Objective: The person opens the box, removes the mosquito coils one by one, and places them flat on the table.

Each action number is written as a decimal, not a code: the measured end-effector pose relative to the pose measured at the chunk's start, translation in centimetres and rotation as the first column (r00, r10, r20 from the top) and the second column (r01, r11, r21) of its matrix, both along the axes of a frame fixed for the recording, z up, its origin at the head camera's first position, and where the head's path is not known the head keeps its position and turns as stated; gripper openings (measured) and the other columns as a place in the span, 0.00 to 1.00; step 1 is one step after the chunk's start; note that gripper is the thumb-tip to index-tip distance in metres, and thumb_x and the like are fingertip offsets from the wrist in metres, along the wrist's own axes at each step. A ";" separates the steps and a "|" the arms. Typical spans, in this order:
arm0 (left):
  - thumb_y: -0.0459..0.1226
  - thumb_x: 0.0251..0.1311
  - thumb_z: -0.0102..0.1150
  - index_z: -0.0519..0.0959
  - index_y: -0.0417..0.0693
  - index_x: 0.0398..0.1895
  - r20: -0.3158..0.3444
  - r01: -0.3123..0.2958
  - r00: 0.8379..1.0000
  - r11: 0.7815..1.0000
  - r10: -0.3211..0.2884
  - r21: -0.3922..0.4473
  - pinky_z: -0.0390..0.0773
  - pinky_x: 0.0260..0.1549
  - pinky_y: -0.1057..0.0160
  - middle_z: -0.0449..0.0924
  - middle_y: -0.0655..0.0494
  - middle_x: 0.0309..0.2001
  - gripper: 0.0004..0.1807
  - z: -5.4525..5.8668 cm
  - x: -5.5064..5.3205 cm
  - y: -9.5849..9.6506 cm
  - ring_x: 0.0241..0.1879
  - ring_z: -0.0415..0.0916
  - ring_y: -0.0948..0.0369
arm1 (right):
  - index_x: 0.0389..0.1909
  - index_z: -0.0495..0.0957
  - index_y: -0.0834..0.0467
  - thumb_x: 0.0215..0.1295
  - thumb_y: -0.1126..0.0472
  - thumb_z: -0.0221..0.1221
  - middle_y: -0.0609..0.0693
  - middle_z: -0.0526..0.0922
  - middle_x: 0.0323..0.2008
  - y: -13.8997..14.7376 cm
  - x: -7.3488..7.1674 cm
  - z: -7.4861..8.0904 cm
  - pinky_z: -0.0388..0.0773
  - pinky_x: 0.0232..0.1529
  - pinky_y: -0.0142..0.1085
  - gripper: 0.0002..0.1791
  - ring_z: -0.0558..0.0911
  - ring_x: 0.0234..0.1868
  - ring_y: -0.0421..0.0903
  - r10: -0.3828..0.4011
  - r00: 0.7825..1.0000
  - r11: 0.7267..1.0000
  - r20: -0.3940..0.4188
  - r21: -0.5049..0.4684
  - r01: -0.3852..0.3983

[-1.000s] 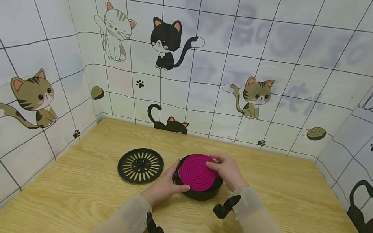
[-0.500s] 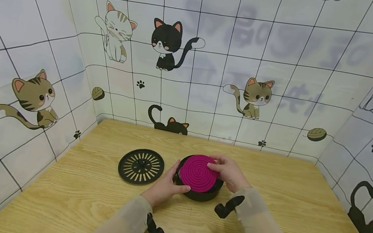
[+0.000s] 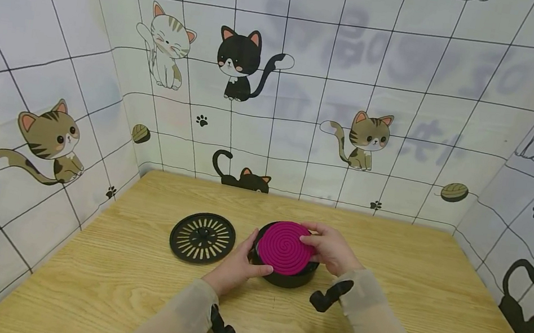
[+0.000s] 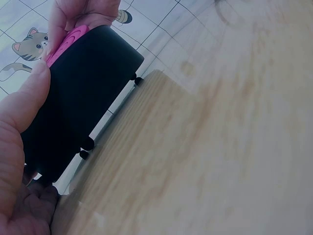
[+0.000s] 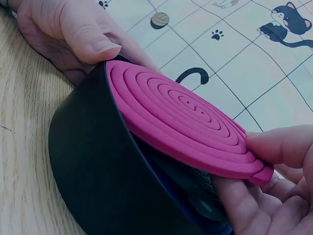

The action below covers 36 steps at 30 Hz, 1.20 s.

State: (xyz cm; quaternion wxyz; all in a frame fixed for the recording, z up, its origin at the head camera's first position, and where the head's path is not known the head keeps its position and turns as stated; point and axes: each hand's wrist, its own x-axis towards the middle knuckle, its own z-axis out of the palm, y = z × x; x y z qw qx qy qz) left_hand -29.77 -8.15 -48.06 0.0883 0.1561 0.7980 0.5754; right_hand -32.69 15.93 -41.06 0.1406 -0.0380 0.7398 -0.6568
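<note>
A pink spiral mosquito coil lies tilted over the mouth of a round black coil holder. My left hand grips the holder by its near left side, thumb at the rim beside the coil's edge. With thumb and fingers my right hand pinches the coil's right edge, which stands raised above the rim in the right wrist view. Under the coil, a dark green spiral piece shows inside the holder. Small round feet stick out from the holder's underside in the left wrist view.
A round black lid with radial slots and a centre knob lies flat to the left of the holder. Everything stands on a wood-grain table. Walls with a cat-print covering close in the table's back and sides.
My right hand has shifted very slightly right with the edge of the coil still pinched. The left hand and the holder look the same, and the lid has not moved.
</note>
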 end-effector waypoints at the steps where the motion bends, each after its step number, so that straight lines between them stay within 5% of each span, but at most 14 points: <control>1: 0.54 0.51 0.70 0.39 0.53 0.78 0.000 0.000 1.000 1.000 0.000 0.001 0.54 0.67 0.47 0.42 0.47 0.76 0.60 0.0 0.0 0.0 0.72 0.48 0.46 | 0.67 0.65 0.63 0.67 0.68 0.56 0.56 0.81 0.42 0.0 0.0 0.0 0.82 0.31 0.37 0.27 0.82 0.29 0.43 -0.002 1.000 1.000 -0.001 0.007 0.002; 27: 0.54 0.50 0.71 0.39 0.54 0.78 0.004 -0.001 1.000 1.000 0.001 -0.011 0.53 0.68 0.48 0.41 0.49 0.76 0.61 0.0 0.0 -0.1 0.73 0.47 0.48 | 0.68 0.64 0.62 0.65 0.70 0.57 0.48 0.81 0.34 0.7 0.1 -0.5 0.80 0.30 0.34 0.30 0.81 0.28 0.41 -0.038 0.998 0.993 0.044 -0.112 0.042; 36: 0.52 0.51 0.71 0.37 0.54 0.78 0.001 0.022 1.000 0.999 -0.022 0.032 0.52 0.68 0.49 0.39 0.50 0.76 0.61 0.0 0.1 -0.1 0.73 0.46 0.49 | 0.71 0.60 0.59 0.67 0.69 0.56 0.46 0.84 0.32 2.4 -0.3 0.3 0.79 0.30 0.31 0.32 0.82 0.27 0.39 -0.120 0.983 0.936 0.140 -0.314 0.159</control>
